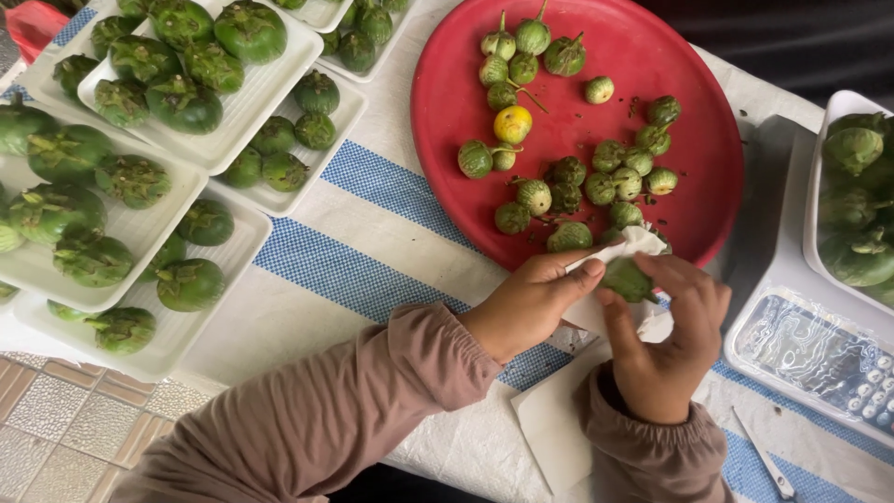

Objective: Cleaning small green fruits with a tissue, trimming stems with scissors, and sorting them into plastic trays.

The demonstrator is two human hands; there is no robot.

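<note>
We see right hand (663,349) fingers pinching small green eggplant (626,279); left hand (529,303) fingers gripping white tissue (633,244) against it. Red tray (652,47) just beyond fingers.

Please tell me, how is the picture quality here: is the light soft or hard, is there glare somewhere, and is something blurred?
In the head view the light is soft and even, with only faint shadows under the hands: left hand, right hand. Glare shows on the scale's plastic-covered panel. The red tray and white trays look sharp; the frame corners are slightly softer. The top right corner is dark.
</note>
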